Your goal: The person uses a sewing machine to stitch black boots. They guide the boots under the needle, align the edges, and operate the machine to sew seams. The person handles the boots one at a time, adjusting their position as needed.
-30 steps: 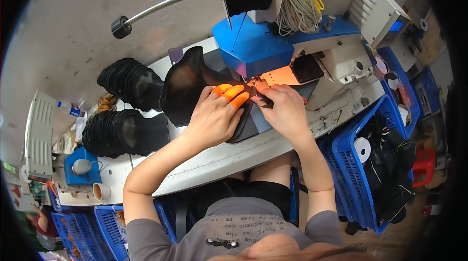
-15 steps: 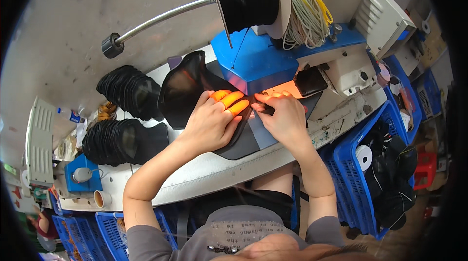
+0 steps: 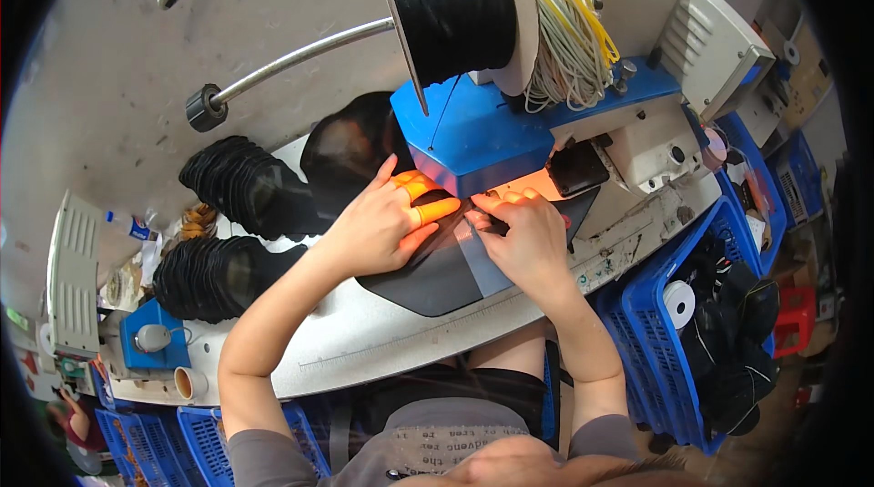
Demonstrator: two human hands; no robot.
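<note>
1. Since the earlier pictures your head has come closer and lower over the work: the blue sewing machine [image 3: 473,136] and the spool of black cord [image 3: 452,14] now fill the upper middle of the view, while your hands have stayed on the same piece at the needle area.
2. The white worktable [image 3: 382,341] curves across the view; on it lies the black fabric piece [image 3: 428,273], flat, its far end under the machine's blue head.
3. Your left hand [image 3: 378,228] lies palm down on the piece, fingers spread and stretched forward toward the machine; it presses rather than grasps, and orange finger cots [image 3: 428,205] cover two fingertips.
4. Your right hand [image 3: 523,237] rests just beside it, fingers curled down onto a grey strip [image 3: 478,259] along the piece's edge, pinching or pressing it; I cannot tell which.
5. The blue crate [image 3: 655,305] at your right holds dark pieces and a white roll [image 3: 678,303].
6. Two stacks of black folded pieces [image 3: 223,228] stand on the table to your left, well apart from your hands.
7. A small blue tray [image 3: 146,346] at the far left holds a pale rounded object.
8. A bundle of yellow and white cords [image 3: 569,36] hangs beside the spool.
</note>
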